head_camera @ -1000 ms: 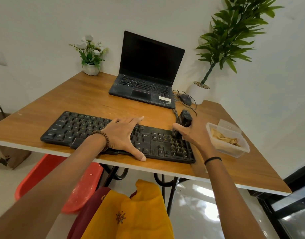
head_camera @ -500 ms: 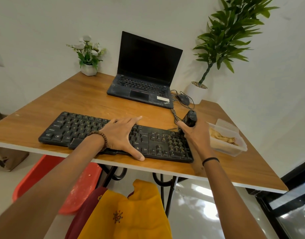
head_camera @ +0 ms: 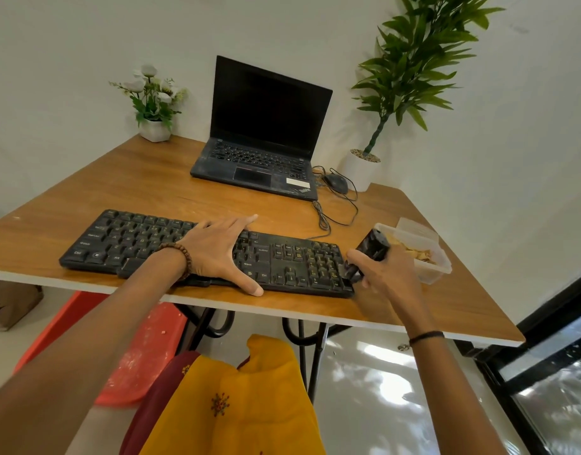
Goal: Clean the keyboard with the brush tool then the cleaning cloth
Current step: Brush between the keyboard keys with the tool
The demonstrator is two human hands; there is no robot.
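— Through the head camera: the right hand (head_camera: 384, 277) has its grip wrapped round the black brush tool (head_camera: 369, 252). The working end is down at the near right corner of the keyboard (head_camera: 292, 261), by the number pad. The left hand (head_camera: 216, 251) lies flat on the middle keys with fingers spread, grasping nothing, only pressing.

— What worries you?

— Just beyond the right grip, beside the tool's upper end, sits an uncovered clear plastic tub (head_camera: 427, 254). I'd guess a hard outward stroke could knock it towards the worktop (head_camera: 151, 185) edge.

— And the keyboard itself?

— It lies close to the near edge, right under the left grip. If that palm lifts while the brush drags, the board may skew or slide off. Crumbs flicked sideways would land on the floor (head_camera: 381, 389) or in the tub.

— Is the cloth in there?

— There's something tan and crumpled in it. I can't tell whether it's the cloth.
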